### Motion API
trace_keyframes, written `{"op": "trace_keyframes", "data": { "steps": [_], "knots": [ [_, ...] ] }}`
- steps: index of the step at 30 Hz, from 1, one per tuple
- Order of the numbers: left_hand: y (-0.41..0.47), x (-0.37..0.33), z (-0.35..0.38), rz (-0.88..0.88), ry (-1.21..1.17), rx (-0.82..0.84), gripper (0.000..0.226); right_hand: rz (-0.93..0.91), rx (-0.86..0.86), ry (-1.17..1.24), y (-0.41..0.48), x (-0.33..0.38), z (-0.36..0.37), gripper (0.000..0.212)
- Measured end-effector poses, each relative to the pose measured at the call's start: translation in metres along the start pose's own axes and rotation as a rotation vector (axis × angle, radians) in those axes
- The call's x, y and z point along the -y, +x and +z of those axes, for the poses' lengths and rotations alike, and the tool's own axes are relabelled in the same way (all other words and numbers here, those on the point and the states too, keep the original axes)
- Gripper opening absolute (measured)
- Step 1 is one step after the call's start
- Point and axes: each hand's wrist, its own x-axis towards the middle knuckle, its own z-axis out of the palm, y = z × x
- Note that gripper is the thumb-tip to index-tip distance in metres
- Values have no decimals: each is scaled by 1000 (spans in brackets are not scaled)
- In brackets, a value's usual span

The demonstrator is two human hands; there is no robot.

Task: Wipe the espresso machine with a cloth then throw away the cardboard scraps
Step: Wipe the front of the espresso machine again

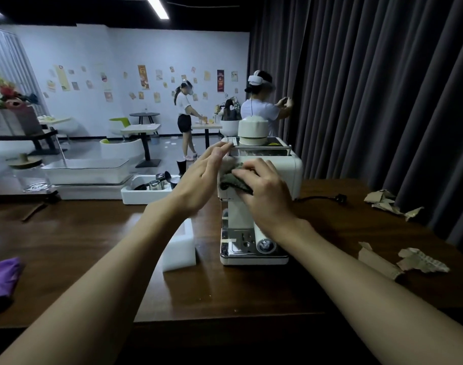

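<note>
Cream machine mid-wipe

Mid-frame on wooden table [80, 246], espresso machine [291, 167]. Bracing its top-left edge with flat, relaxed left hand [204, 177]; rubbing upper front with right hand [264, 196] clutching grey cloth [231, 181]. Next, likely: gathering cardboard scraps [420, 262], right edge.

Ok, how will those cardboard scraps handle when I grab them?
Likely light and fairly stiff: the near scraps look like thin torn board. Crumpled edges suggest they crush easily. Being separate loose pieces, like the far scraps, some may slip out.
</note>
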Motion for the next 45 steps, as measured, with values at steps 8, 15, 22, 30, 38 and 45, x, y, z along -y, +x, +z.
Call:
{"op": "trace_keyframes", "data": {
  "steps": [8, 15, 22, 30, 38, 45],
  "knots": [
    [0, 6, -3, 43, 33, 32, 65, 57, -26, -3, -14, -41, -34, 34],
    [3, 12, -1, 45, -23, 37, 63, 24, 82, -19, -23, -56, -47, 39],
    [5, 19, 0, 50, -58, 33, 70, -119, 250, 30, 1, -18, -17, 29],
    [5, 19, 0, 48, -74, 45, 67, 24, -78, 37, 7, -21, -24, 26],
    [5, 18, -5, 10, -103, 68, 66, 27, 14, 142, 8, -13, -21, 31],
    [3, 9, -4, -2, -188, 52, 64, -124, 171, 18, 29, -2, -4, 25]
  ]
}}
